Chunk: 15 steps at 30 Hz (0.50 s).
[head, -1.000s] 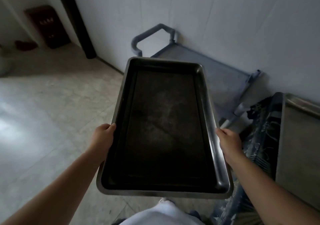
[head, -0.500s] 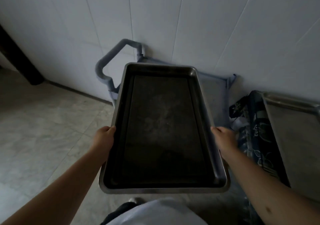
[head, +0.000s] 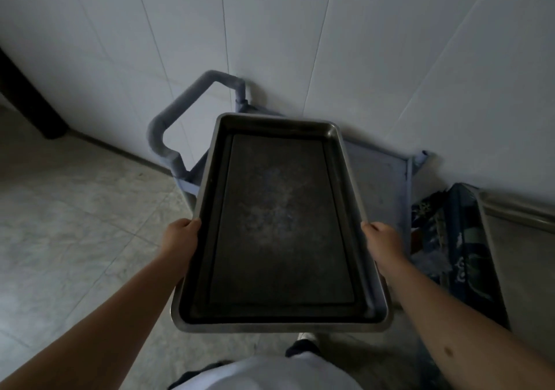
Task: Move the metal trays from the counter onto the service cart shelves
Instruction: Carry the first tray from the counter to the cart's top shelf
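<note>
white panelled wall (head: pixel 300 29), pale tiled floor (head: pixel 75 224)

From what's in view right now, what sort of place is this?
Probably a commercial kitchen or canteen back area. A large metal tray is held over a blue-grey service cart parked against a white panelled wall, and a steel counter edge shows at the right.

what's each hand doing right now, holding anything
Left hand: grips the left rim of the metal tray.
Right hand: grips the tray's right rim.
</note>
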Motion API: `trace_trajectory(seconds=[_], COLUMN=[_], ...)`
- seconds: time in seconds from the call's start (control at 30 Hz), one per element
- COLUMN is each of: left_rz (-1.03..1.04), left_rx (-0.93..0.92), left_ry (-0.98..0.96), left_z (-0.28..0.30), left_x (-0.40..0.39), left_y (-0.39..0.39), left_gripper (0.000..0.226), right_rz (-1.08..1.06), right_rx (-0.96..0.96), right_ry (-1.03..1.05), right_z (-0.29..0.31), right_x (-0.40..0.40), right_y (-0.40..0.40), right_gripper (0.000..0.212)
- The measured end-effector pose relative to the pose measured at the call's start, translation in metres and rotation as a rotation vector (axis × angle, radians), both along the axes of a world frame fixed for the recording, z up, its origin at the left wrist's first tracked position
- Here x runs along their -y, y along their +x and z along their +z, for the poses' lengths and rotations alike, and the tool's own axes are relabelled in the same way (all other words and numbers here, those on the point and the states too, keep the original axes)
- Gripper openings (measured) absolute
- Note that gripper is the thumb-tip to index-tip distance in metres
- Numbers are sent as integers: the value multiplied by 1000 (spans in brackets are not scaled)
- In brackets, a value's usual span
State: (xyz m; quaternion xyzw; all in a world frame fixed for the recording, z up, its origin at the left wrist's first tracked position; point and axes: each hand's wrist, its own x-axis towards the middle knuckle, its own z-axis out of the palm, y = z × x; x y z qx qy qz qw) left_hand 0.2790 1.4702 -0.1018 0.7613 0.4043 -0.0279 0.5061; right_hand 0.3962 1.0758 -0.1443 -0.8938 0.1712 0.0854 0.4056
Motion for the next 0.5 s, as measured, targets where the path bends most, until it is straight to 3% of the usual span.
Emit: trace_trajectory(seconds=[0.3, 0.5], left_rz=[243, 377], left_rx=[6, 31], left_ry=[-20, -95], left_z=[-18, -19], left_x=[60, 92], left_y=[14, 11], left_gripper=[34, 32], right_rz=[250, 333], right_rx=[-3, 1], right_ry=[-91, 10], right_z=[-17, -23], right_x=[21, 23], right_y=[87, 129], right_gripper=[31, 31])
